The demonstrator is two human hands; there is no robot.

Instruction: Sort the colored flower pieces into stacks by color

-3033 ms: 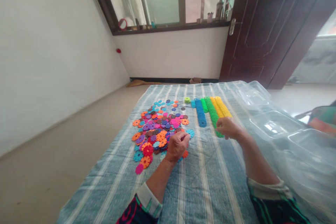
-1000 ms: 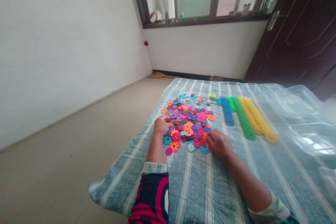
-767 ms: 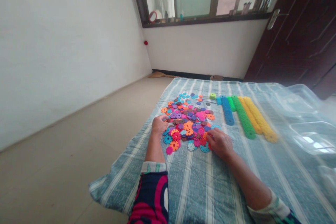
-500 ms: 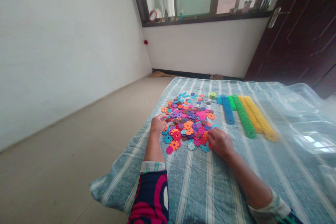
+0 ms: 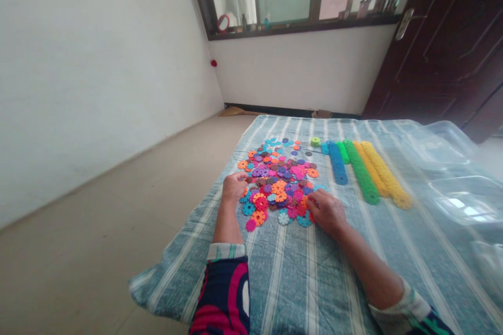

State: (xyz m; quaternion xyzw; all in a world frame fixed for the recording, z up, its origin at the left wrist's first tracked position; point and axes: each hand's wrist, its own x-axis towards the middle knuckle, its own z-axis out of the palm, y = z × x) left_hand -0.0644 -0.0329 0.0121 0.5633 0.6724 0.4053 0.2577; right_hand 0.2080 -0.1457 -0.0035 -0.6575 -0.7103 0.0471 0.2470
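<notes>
A loose pile of flower-shaped plastic discs (image 5: 279, 187) in pink, orange, purple, blue, red and brown lies on a striped cloth (image 5: 271, 272). At the pile's left edge is my left hand (image 5: 234, 186), its fingers bent together against the discs. My right hand (image 5: 326, 211) rests at the right edge, fingers curled in beside orange and red discs. Whatever is between the fingertips of either hand is too small or hidden to make out. Right of the pile lie rows of stacked discs: a blue row (image 5: 338, 163), a green row (image 5: 362, 172) and yellow rows (image 5: 387, 175).
Clear plastic containers (image 5: 467, 200) stand at the right on the cloth. A short light-green stack (image 5: 315, 142) sits near the far edge. Beyond are a window sill with small items, a dark door (image 5: 440, 47) and a white wall (image 5: 98, 63).
The whole view has shifted slightly, so things appear a little further left. Both hands stay at the same edges of the pile; no disc has visibly moved.
</notes>
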